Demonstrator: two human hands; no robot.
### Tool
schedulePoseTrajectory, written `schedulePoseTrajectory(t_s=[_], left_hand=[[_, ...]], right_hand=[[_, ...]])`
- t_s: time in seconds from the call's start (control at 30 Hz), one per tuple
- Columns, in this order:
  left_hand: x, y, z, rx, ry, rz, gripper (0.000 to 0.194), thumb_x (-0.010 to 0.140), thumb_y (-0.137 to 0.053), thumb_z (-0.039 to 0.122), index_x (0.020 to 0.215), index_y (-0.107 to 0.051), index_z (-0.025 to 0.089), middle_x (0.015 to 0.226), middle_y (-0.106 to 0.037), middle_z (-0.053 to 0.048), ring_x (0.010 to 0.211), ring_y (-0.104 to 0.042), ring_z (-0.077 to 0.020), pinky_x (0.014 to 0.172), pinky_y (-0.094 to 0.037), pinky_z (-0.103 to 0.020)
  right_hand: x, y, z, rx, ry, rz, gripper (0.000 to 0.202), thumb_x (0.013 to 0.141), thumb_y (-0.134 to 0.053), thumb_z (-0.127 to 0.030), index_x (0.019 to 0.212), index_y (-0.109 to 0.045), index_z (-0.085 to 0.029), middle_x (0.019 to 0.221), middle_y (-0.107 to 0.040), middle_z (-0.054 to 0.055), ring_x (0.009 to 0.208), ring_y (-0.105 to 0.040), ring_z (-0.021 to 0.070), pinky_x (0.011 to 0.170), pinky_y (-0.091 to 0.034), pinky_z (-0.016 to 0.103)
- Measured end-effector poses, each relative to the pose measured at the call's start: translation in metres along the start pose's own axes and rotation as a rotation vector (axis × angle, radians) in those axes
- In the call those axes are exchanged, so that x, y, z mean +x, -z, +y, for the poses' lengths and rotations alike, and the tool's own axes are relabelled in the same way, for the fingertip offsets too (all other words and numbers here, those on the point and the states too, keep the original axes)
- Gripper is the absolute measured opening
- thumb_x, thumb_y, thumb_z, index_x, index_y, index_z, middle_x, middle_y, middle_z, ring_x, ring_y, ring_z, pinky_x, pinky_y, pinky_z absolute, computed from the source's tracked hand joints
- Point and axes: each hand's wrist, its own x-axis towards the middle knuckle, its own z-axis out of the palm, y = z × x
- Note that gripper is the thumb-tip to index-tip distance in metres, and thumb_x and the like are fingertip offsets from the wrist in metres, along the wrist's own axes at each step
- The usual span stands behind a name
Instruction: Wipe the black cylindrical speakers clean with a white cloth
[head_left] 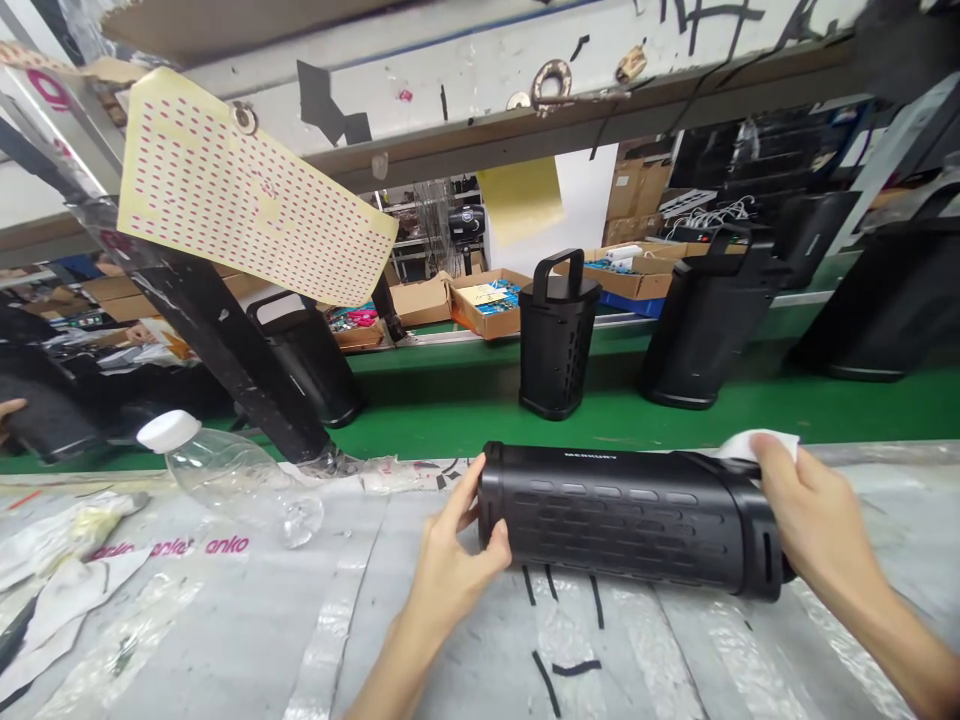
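A black portable speaker (622, 515) with a perforated side and pale lettering lies on its side over the grey padded bench. At its left end, my left hand (457, 550) grips the rim, thumb on the near side and fingers behind. My right hand (814, 510) is closed round a white cloth (742, 443) at the speaker's right end, the cloth pressed against the casing there. Part of that end is hidden behind the right hand.
Several similar black speakers, one of them upright (559, 335), stand on the green conveyor (442, 400) behind the bench. An overturned clear bottle (225, 470) lies left. A sheet of red dot stickers (247, 190) hangs from the shelf. White rags (67, 590) lie far left.
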Motion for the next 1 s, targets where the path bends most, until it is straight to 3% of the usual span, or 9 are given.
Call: schedulePoseTrajectory(t_s=[0.27,0.37,0.5,0.6,0.67,0.77,0.8,0.9,1.0], left_hand=[[0.001,-0.001,0.002,0.017,0.012,0.006,0.065,0.086,-0.059,0.021,0.147,-0.042,0.031,0.133,-0.064,-0.002,0.114,-0.065,-0.0185,0.106,-0.052,-0.035],[0.000,-0.002,0.002,0.036,0.003,-0.019,0.065,0.086,-0.058,0.020,0.147,-0.040,0.033,0.139,-0.060,-0.002,0.117,-0.063,-0.0193,0.107,-0.050,-0.036],[0.000,-0.005,-0.008,0.071,-0.004,-0.117,0.099,0.075,-0.071,0.017,0.155,-0.014,0.032,0.156,-0.039,-0.009,0.133,-0.052,-0.0278,0.112,-0.045,-0.043],[0.004,-0.008,-0.021,0.069,-0.054,-0.143,0.128,0.061,-0.087,0.026,0.155,-0.001,0.029,0.163,-0.020,-0.016,0.146,-0.031,-0.0369,0.119,-0.034,-0.053],[0.007,-0.008,-0.029,0.052,-0.098,-0.124,0.131,0.056,-0.092,0.033,0.154,-0.004,0.032,0.166,-0.007,-0.014,0.150,-0.021,-0.0372,0.121,-0.028,-0.055],[0.009,-0.006,-0.033,0.024,-0.116,-0.131,0.127,0.057,-0.092,0.038,0.152,-0.009,0.036,0.167,-0.004,-0.010,0.151,-0.021,-0.0339,0.122,-0.026,-0.053],[0.010,-0.005,-0.033,0.015,-0.097,-0.147,0.127,0.058,-0.092,0.038,0.152,-0.008,0.037,0.166,-0.009,-0.010,0.150,-0.025,-0.0332,0.122,-0.028,-0.052],[0.011,-0.004,-0.028,-0.025,-0.038,-0.193,0.130,0.060,-0.091,0.034,0.155,-0.003,0.034,0.161,-0.026,-0.012,0.144,-0.038,-0.0329,0.119,-0.034,-0.052],[0.012,-0.004,-0.025,-0.032,-0.069,-0.200,0.135,0.054,-0.094,0.031,0.156,-0.006,0.028,0.160,-0.028,-0.017,0.145,-0.035,-0.0368,0.119,-0.032,-0.054]], right_hand=[[-0.004,0.002,-0.003,-0.010,0.008,0.005,0.043,0.063,-0.035,-0.066,0.062,-0.041,-0.023,0.058,-0.046,0.001,0.064,-0.043,0.0199,0.061,-0.034,0.033],[-0.006,0.002,-0.005,-0.021,0.019,0.013,0.043,0.064,-0.034,-0.066,0.062,-0.040,-0.023,0.057,-0.044,0.001,0.063,-0.042,0.0197,0.060,-0.034,0.033],[-0.003,0.000,-0.002,-0.052,0.066,0.001,0.042,0.068,-0.033,-0.064,0.062,-0.042,-0.023,0.059,-0.047,0.002,0.064,-0.046,0.0217,0.061,-0.037,0.034],[0.003,0.005,0.001,-0.116,0.126,0.015,0.044,0.072,-0.033,-0.063,0.067,-0.048,-0.023,0.065,-0.054,0.007,0.070,-0.054,0.0284,0.066,-0.042,0.041],[0.002,0.010,0.001,-0.153,0.381,0.126,0.048,0.078,-0.031,-0.059,0.080,-0.059,-0.020,0.082,-0.064,0.013,0.087,-0.060,0.0344,0.080,-0.045,0.047],[-0.019,0.007,-0.005,-0.160,0.977,0.333,0.041,0.094,-0.036,-0.040,0.109,-0.063,-0.013,0.115,-0.065,0.020,0.112,-0.058,0.0352,0.098,-0.041,0.050],[-0.034,0.002,-0.008,-0.167,1.142,0.324,0.035,0.097,-0.040,-0.032,0.116,-0.062,-0.012,0.120,-0.063,0.021,0.115,-0.057,0.0352,0.098,-0.041,0.050],[-0.086,-0.026,-0.018,-0.214,1.461,0.057,0.030,0.096,-0.047,-0.015,0.123,-0.059,-0.015,0.128,-0.060,0.019,0.118,-0.055,0.0347,0.095,-0.040,0.048],[-0.123,-0.050,-0.027,-0.196,1.587,-0.013,0.029,0.097,-0.045,-0.012,0.120,-0.062,-0.017,0.128,-0.063,0.012,0.118,-0.054,0.0314,0.095,-0.036,0.046]])
